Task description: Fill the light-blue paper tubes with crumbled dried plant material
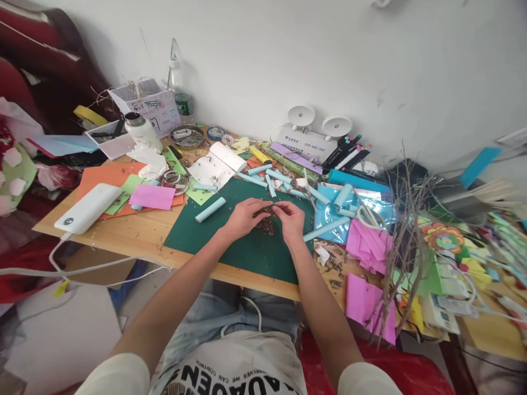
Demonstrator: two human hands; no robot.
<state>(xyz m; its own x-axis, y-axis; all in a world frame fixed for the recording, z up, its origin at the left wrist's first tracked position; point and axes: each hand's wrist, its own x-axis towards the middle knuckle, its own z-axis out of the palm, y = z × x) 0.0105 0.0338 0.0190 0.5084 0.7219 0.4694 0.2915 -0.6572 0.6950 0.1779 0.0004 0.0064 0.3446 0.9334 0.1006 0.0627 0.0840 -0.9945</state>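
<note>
My left hand (246, 216) and my right hand (289, 219) meet over a dark green cutting mat (247, 258), fingertips almost touching. Both are closed in a pinch. Something small and dark brown shows between the fingers, too small to make out. Just beneath them lies a little heap of brown, dry, crumbled plant bits (267, 226), partly covered by the fingers. Left of my left hand a light blue paper tube (211, 209) rests on the mat. Another blue paper tube (327, 227) lies to the right of my right hand, across the mat's edge.
Several blue tubes (272, 184) are scattered behind the mat. Scissors (370, 215) and pink paper (368, 247) lie right, beside upright bare twigs (405, 247). A white power bank (88, 208), an open bottle (142, 131) and a white twin-lamp unit (307, 140) stand around the table.
</note>
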